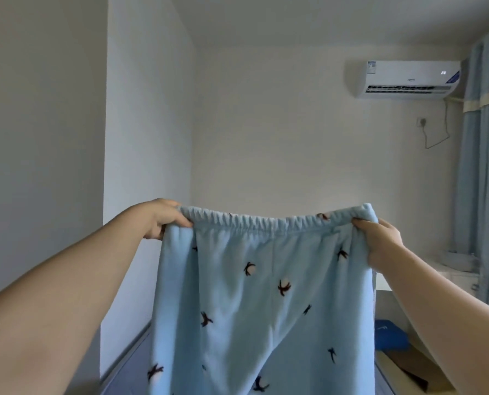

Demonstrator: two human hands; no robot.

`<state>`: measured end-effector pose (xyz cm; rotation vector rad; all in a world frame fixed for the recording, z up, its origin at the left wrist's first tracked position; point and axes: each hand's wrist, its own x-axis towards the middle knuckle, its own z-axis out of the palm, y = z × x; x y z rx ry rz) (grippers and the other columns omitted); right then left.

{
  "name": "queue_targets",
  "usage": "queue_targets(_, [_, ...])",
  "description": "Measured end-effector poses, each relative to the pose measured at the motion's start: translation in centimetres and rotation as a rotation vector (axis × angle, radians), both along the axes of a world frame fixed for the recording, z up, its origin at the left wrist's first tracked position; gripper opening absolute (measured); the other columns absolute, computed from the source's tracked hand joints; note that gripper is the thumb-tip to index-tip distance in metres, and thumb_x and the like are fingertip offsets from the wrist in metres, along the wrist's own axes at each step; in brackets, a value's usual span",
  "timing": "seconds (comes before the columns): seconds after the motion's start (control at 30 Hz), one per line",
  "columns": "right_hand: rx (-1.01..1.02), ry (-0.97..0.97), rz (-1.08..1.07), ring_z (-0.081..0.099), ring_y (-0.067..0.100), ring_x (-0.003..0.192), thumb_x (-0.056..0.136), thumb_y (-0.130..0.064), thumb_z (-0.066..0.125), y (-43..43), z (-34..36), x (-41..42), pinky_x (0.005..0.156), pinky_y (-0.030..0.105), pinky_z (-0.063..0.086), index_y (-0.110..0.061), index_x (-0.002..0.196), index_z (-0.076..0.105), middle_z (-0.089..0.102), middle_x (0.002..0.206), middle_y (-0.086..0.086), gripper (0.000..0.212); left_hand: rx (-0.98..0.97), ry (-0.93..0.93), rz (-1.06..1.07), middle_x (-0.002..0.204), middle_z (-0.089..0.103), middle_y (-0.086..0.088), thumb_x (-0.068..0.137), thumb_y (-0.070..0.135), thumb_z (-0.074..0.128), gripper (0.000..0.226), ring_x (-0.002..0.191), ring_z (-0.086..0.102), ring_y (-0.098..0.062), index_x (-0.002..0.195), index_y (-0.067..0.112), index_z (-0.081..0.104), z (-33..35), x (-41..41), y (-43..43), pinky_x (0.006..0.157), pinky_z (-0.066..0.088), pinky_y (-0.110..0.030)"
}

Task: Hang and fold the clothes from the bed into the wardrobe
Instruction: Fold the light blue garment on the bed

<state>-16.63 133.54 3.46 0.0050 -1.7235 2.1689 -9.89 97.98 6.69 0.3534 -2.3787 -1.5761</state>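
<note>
A pair of light blue fleece trousers [260,295] with small dark bird-like prints hangs in front of me, held up by its elastic waistband. My left hand [163,220] grips the waistband's left end. My right hand [380,238] grips the right end. The waistband is stretched level between the two hands, and the legs drop down out of the frame. The bed and the wardrobe are hidden or out of view.
A white wall section [149,138] juts out on the left. An air conditioner [408,79] is mounted high on the back wall, beside blue curtains [485,166]. A blue object [391,334] and a brown flat piece lie low on the right.
</note>
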Motion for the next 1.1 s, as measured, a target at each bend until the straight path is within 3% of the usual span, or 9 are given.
queue_targets(0.13, [-0.055,-0.136,0.148,0.056,0.022,0.067,0.084,-0.018,0.067,-0.6,-0.3,0.3,0.078,0.036,0.048,-0.002,0.107,0.061,0.063,0.072,0.009,0.029,0.346,0.06,0.003,0.076,0.071,-0.012,0.088,0.004,0.057,0.004,0.06,0.068,-0.022,0.091,0.003,0.06,-1.0,-0.1,0.5,0.065,0.05,-0.036])
queue_targets(0.33, [-0.08,-0.002,0.739,0.07,0.028,0.067,0.041,-0.041,0.09,0.1,-0.8,0.8,0.06,0.038,0.059,-0.005,0.082,0.075,0.071,0.079,0.017,0.057,0.567,0.23,-0.195,0.061,0.07,-0.005,0.092,0.025,0.049,0.05,0.051,0.067,-0.015,0.051,0.011,0.073,-1.9,1.3,0.7,0.059,0.052,-0.03])
queue_targets(0.4, [-0.091,-0.053,0.698,0.069,0.028,0.061,0.061,-0.04,0.078,-0.2,-1.2,0.3,0.057,0.038,0.059,-0.004,0.082,0.073,0.07,0.074,0.016,0.041,0.615,0.245,-0.129,0.059,0.069,-0.005,0.091,0.029,0.052,0.047,0.049,0.067,-0.016,0.053,0.012,0.073,-2.2,1.1,0.7,0.06,0.051,-0.031])
queue_targets(0.57, [0.034,-0.379,0.282,0.062,0.031,0.076,0.085,-0.031,0.066,-1.4,-3.6,-1.6,0.071,0.045,0.054,0.001,0.1,0.06,0.066,0.085,0.019,0.037,0.423,-0.011,0.097,0.048,0.064,-0.011,0.095,0.018,0.051,0.025,0.041,0.062,-0.021,0.077,0.004,0.06,-3.9,0.3,1.3,0.051,0.052,-0.028])
queue_targets(0.7, [0.098,-0.212,0.129,0.057,0.028,0.083,0.088,-0.013,0.063,-3.5,-3.7,-0.5,0.079,0.041,0.049,-0.001,0.107,0.052,0.057,0.092,0.016,0.025,0.485,-0.021,0.216,0.099,0.068,-0.015,0.094,0.014,0.052,0.018,0.094,0.063,-0.027,0.08,0.003,0.056,-4.6,-0.2,3.4,0.083,0.047,-0.033])
queue_targets(0.77, [0.13,-0.126,0.171,0.057,0.025,0.079,0.089,-0.01,0.059,-5.3,-3.1,0.4,0.073,0.037,0.049,-0.003,0.101,0.049,0.056,0.09,0.015,0.017,0.538,0.07,0.197,0.116,0.06,-0.018,0.094,0.005,0.048,0.012,0.1,0.06,-0.027,0.083,0.003,0.054,-4.6,-0.7,5.4,0.088,0.045,-0.034])
queue_targets(0.9, [0.149,0.015,0.342,0.059,0.024,0.082,0.087,-0.007,0.059,-9.1,-2.6,2.2,0.08,0.043,0.051,-0.008,0.096,0.05,0.057,0.091,0.013,0.012,0.367,0.365,0.103,0.101,0.054,-0.013,0.086,-0.01,0.041,0.034,0.084,0.052,-0.023,0.103,0.016,0.055,-4.7,-0.9,9.7,0.068,0.043,-0.027])
queue_targets(1.0, [0.149,0.09,0.514,0.058,0.027,0.087,0.087,0.001,0.055,-10.9,-2.5,3.2,0.082,0.041,0.049,-0.006,0.101,0.053,0.057,0.096,0.016,0.015,0.29,0.411,0.015,0.094,0.058,-0.008,0.086,-0.003,0.044,0.027,0.082,0.054,-0.022,0.082,0.021,0.055,-4.6,-0.4,11.7,0.07,0.045,-0.029])
queue_targets(1.1, [0.124,0.09,0.757,0.062,0.027,0.086,0.088,0.014,0.037,-11.5,-2.7,3.9,0.084,0.035,0.051,-0.001,0.113,0.055,0.064,0.096,0.017,0.034,0.264,0.384,-0.12,0.107,0.061,-0.004,0.088,0.028,0.06,0.01,0.097,0.059,-0.02,0.094,0.023,0.053,-4.9,0.1,12.2,0.089,0.05,-0.037])
